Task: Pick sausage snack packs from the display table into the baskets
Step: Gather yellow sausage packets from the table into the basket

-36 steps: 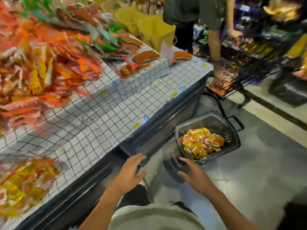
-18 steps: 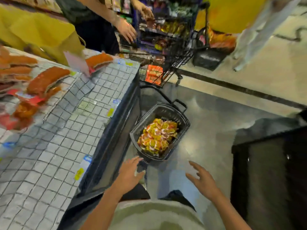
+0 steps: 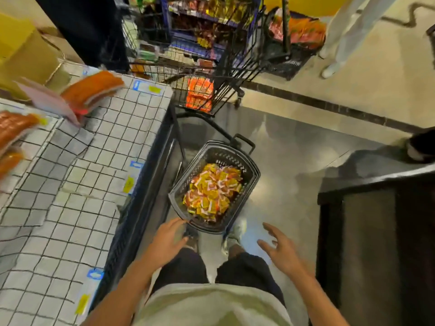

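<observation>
Hands hover empty at the frame's bottom, left hand (image 3: pixel 166 241) and right hand (image 3: pixel 281 250) loose-fingered, near the centre basket (image 3: pixel 251 171) of sausage snack packs (image 3: pixel 213 190).

Dark perforated plastic basket (image 3: pixel 251 169), centre frame: matt. Yellow-orange foil-like snack packs (image 3: pixel 213 188) inside: glossy. Grey floor (image 3: pixel 294 161): polished, reflective. Black wire trolley (image 3: pixel 233 74), upper centre: metal. White desk (image 3: pixel 77 208) at left under black wire grid: matt.

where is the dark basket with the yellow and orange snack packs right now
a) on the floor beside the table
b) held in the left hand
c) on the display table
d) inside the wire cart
a: the basket sits on the floor, beside the display table, ahead of both empty hands.
</observation>
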Demonstrator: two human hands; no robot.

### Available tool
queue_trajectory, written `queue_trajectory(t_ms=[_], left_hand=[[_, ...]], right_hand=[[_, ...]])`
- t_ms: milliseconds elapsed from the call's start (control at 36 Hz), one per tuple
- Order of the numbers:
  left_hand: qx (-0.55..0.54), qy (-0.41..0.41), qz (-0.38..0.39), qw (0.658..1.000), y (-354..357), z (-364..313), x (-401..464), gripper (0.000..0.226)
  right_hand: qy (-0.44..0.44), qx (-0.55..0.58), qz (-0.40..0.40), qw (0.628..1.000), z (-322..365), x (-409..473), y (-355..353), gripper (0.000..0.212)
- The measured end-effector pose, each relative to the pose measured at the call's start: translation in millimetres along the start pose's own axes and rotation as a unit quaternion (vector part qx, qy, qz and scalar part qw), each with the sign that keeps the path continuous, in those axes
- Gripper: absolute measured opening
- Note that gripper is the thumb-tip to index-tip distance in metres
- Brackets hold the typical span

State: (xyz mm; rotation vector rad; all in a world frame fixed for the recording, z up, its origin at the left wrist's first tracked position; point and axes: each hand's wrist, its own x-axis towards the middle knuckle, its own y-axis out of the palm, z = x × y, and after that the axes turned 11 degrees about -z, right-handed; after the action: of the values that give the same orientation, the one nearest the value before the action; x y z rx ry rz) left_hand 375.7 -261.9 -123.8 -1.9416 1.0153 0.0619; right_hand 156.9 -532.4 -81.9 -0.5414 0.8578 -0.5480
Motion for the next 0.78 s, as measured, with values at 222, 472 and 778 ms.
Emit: queue_trajectory(t_ms=[222, 472, 778], left_hand=[[0.019, -0.042, -0.002, 0.999, 0, -34, 48, 0.055], [0.015, -0.085, -0.008, 0.996, 46, -49, 112, 0.055], [0.012, -0.134, 0.005, 0.991, 172, 20, 203, 0.059]], right_hand=[[-0.034, -0.003, 0.074, 0.997, 10, 86, -3, 0.055], [-0.059, -0.069, 0.168, 0.982, -1, 191, 15, 0.053], [-0.028, -0.049, 0.166, 0.984, -51, 299, 115, 0.049]])
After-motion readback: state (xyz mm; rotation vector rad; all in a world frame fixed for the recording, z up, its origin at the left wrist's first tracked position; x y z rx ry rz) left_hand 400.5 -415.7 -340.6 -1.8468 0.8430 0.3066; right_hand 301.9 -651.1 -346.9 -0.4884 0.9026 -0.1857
